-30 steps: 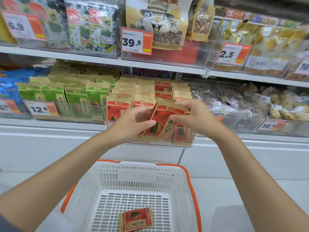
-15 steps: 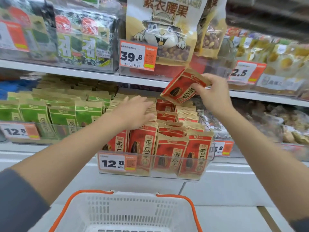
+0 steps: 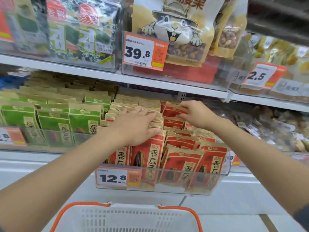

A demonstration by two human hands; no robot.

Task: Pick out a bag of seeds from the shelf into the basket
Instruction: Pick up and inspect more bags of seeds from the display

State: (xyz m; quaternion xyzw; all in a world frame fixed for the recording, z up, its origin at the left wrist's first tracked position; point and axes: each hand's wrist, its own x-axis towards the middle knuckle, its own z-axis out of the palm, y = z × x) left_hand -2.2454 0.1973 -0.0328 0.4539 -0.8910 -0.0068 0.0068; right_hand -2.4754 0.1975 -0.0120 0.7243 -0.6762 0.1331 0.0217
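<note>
Left hand point(image 3: 138, 127) lies flat on the packs point(image 3: 148, 158), right hand point(image 3: 198, 115) pinches a bag point(image 3: 171, 112) at 1 o'clock on the shelf point(image 3: 41, 163): draw it straight up so neighbours don't follow, then down to the basket point(image 3: 133, 215) at 6 o'clock.

Red seed bags point(image 3: 182, 166) upright, rows packed in clear shelf bin point(image 3: 167, 190). Rear bag point(image 3: 172, 111) at 12 o'clock, possibly raised. White, orange-rimmed basket point(image 3: 127, 220) at bin's 6 o'clock.

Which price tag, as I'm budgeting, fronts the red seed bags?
The 12.8 tag, on the clear bin of red bags; the 39.8 tag and 2.5 tag sit higher up.
</note>
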